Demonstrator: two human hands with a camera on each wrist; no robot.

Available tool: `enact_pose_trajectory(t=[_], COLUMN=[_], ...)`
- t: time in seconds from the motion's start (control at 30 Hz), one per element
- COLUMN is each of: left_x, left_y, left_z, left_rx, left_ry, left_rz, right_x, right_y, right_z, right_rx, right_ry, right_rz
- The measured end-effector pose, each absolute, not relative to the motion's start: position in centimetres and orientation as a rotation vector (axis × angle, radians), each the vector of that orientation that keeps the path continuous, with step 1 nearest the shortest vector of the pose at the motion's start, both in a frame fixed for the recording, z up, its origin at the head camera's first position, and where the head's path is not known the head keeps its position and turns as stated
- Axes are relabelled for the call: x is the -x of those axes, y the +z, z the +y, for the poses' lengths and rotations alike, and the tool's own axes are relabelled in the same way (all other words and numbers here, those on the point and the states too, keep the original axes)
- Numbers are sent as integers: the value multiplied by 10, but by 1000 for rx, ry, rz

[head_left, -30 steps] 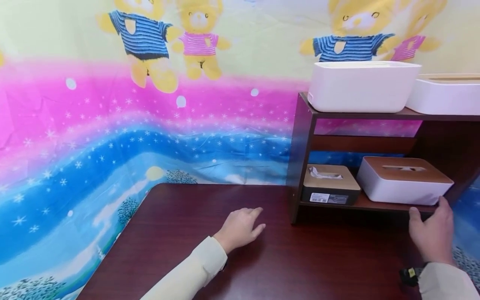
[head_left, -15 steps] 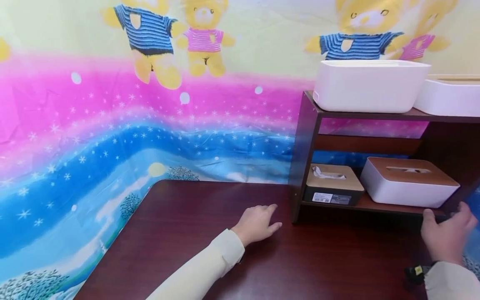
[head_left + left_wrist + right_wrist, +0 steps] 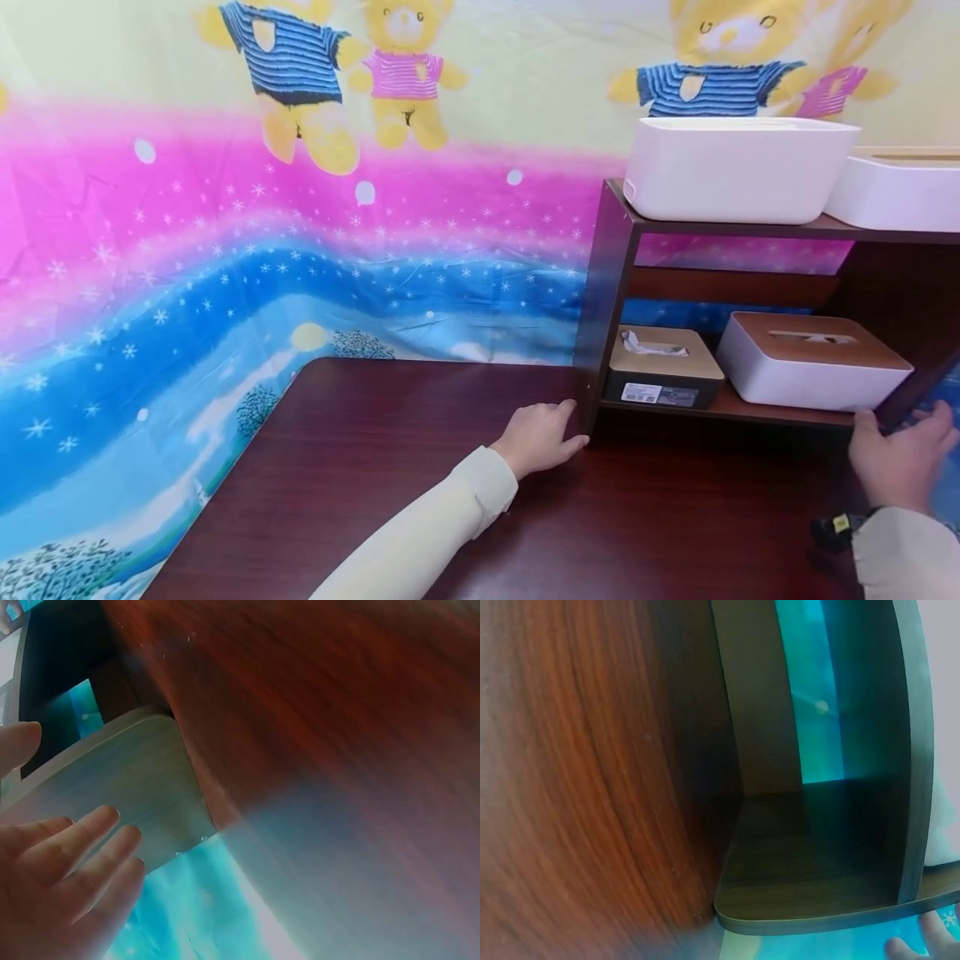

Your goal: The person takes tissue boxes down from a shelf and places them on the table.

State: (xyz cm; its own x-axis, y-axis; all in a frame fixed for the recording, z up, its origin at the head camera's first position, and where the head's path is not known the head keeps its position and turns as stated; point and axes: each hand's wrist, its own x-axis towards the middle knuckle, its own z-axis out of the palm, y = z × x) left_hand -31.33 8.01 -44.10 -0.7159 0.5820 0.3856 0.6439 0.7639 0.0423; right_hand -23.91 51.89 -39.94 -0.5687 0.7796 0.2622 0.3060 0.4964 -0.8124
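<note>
Left hand (image 3: 536, 439), fingers (image 3: 82, 836) extended, and right hand (image 3: 902, 462) flank the shelf (image 3: 602, 308).

Over there, between left hand (image 3: 535, 439) and right hand (image 3: 903, 458), the shelf unit (image 3: 735, 286) stands on the table (image 3: 337, 467) before a backdrop (image 3: 480, 208). A tissue box (image 3: 663, 375) sits left of a second tissue box (image 3: 813, 379) on its lower shelf (image 3: 750, 414), a container (image 3: 738, 177) left of a box (image 3: 903, 198) on top.

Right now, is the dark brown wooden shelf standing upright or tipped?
Upright: the shelf stands on the reddish-brown table, two white rounded boxes resting on its top.
</note>
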Motion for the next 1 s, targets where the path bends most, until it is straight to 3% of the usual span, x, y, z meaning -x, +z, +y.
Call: enact_pose_trajectory(t=[1.0], left_x=[332], left_y=[-436], left_z=[129], left_rx=[671], left_ry=[-506], left_rz=[-2747], right_x=[231], right_y=[-385], right_z=[550], right_rx=[627], right_ry=[869], right_rz=[-2374])
